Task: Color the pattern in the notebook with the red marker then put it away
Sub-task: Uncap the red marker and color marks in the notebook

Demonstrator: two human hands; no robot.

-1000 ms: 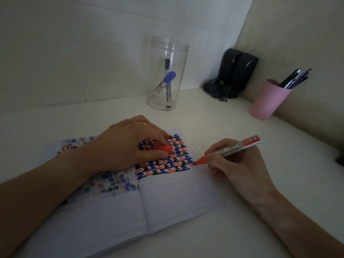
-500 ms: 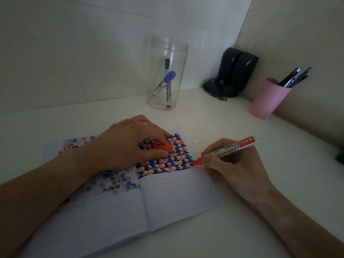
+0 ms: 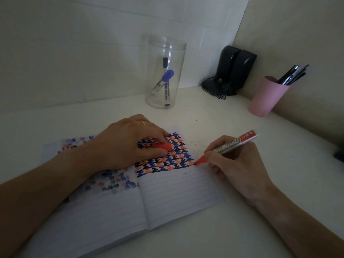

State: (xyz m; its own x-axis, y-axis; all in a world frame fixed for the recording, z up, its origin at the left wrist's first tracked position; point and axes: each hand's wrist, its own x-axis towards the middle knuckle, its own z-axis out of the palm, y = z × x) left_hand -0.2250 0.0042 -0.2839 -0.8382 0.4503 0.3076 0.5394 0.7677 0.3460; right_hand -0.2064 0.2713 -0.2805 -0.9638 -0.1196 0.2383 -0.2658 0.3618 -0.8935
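The right hand [image 3: 236, 164] is closed around the red marker [image 3: 229, 146], pinching the barrel low down, so the fingers cover part of the printed lettering and only the letters toward the rear end can be read. Its red tip touches the right edge of the open notebook [image 3: 178, 194], at the lower right corner of the pattern [image 3: 167, 157] of red, blue and black shapes on the right-hand page. The left hand [image 3: 126, 144] lies flat on the upper part of the notebook across the fold, with the red cap [image 3: 162, 146] tucked under its curled fingers so that only one end of the cap pokes out; the hand hides a good part of the pattern beneath it. On the left page there is a smudgy, paler copy of the same colours, too blurred in this dim light to make out as shapes. Beyond the notebook on the white table [image 3: 242, 229] stands a clear jar [image 3: 165, 71] with two markers leaning inside, a dark device [image 3: 232, 71] sits in the corner with its details lost in shadow, and a pink cup [image 3: 266, 97] holds dark pens. A dark thing at the far right edge is cut off and I cannot tell what it is. Compared with a second ago, the marker has dropped to a lower row and moved inward, its tip now at the bottom right of the pattern rather than off the page edge, while the left hand has stayed put.
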